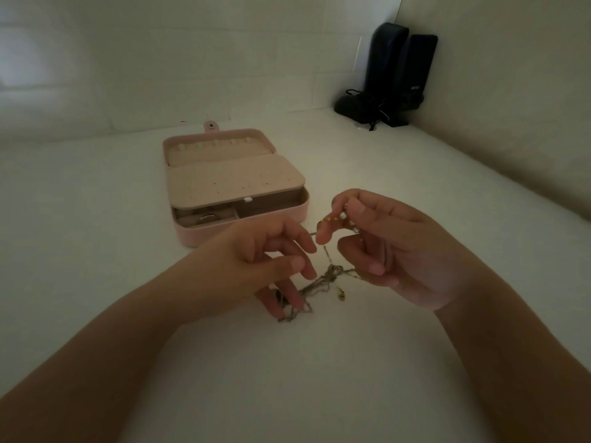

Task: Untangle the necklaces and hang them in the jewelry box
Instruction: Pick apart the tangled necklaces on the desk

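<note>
1. Plainly, the necklaces [329,278] are still one knotted clump of thin chains, lying low in the middle of the frame on the white worktop [287,378], between the two hands. Pulling hard from here would likely tighten the knot rather than free it.
2. The right hand [393,247] has its grip pinched on a beaded strand [339,219] lifted above the clump; if it rises further while the rest stays snagged, a fine chain could snap.
3. The left hand [268,260] has curled fingers down among the chains, and a thin strand runs from its fingertips; whether the grip is truly pinching it I cannot tell. A loose hold would let the strand fall back into the tangle.
4. The dim light makes the links hard to follow, so the wrong loop may get pulled.
5. The pink jewelry box [236,183] sits open at centre frame, apart from the hands, its hooks [214,144] bare; dragged chains could catch its edge.
</note>
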Motion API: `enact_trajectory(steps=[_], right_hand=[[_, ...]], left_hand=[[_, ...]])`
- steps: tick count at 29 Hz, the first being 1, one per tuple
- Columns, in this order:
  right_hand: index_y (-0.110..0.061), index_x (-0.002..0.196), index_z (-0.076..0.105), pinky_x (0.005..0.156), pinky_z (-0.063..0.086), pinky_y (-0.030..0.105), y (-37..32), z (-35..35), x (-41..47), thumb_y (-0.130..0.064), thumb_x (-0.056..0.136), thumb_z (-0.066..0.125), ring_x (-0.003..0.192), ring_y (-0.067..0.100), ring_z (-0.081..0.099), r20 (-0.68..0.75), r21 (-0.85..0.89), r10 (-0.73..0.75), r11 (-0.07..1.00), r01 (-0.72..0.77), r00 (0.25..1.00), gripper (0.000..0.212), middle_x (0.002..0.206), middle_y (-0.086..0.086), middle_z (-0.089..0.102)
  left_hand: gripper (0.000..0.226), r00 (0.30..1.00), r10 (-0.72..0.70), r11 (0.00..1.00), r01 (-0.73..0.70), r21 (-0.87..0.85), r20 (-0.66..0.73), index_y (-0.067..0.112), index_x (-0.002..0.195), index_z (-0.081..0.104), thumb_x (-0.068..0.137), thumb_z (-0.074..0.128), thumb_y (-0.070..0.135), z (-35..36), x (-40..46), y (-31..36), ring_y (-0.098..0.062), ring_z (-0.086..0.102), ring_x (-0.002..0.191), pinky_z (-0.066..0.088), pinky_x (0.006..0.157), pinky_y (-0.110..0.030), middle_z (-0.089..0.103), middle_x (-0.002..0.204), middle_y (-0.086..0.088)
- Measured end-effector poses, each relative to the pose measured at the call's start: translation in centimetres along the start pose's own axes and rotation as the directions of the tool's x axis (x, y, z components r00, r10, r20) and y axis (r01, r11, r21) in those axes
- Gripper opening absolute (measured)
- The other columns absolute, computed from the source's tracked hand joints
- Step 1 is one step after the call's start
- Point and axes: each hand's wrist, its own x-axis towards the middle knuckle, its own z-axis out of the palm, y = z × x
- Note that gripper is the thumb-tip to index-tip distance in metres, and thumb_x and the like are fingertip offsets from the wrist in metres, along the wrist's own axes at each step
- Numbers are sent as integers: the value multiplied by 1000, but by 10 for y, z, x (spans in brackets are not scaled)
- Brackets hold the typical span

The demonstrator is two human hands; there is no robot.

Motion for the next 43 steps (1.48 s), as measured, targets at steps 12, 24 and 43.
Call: enact_trajectory(steps=[12,24,43], right_hand=[[-16,86,56,35,22,14,6,9,5,-28,85,47,39,5,35,63,141,-75,988,66,995,15,85,3,66],[-26,73,63,34,27,12,4,4,2,-21,71,71,36,2,34,7,-99,4,995,-3,1000,9,50,-4,57],[-15,78,66,42,35,15,10,9,6,-13,82,65,46,5,42,-83,-310,87,944,-109,993,5,66,7,55]], left_hand=[[14,994,107,965,-111,238,29,30,84,71,71,75,34,2,4,-6,-5,67,71,53,67,-19,72,76,11],[15,972,114,990,-94,106,-207,21,77,69,69,74,32,-7,4,-7,-6,66,75,50,73,-18,72,78,4],[8,988,94,995,-96,-12,-120,17,75,63,77,66,24,-3,6,-8,-6,63,68,52,67,-18,68,70,3]])
